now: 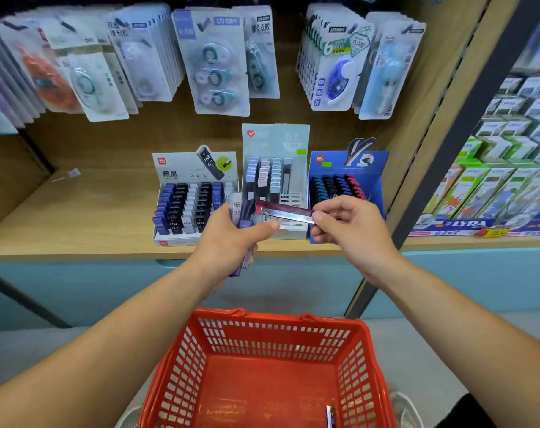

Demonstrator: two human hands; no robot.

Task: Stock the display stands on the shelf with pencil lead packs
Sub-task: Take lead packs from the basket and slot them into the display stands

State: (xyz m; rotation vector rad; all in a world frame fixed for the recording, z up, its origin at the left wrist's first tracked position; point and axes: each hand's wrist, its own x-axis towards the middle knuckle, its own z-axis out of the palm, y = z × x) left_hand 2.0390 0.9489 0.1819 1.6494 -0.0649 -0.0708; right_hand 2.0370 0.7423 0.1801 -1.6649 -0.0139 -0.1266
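Shelf [77, 217]: "HB 0.7" lead packs [182, 211] (LYRA boxes [478, 193] rightward)

The single wide-angle head-worn view looks forward and down from close before the front edge of the shelf [77, 214], the red basket [262, 387] directly beneath.

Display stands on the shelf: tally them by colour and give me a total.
White stand: 1
Pale grey-green stand: 1
Blue stand: 1
Total: 3
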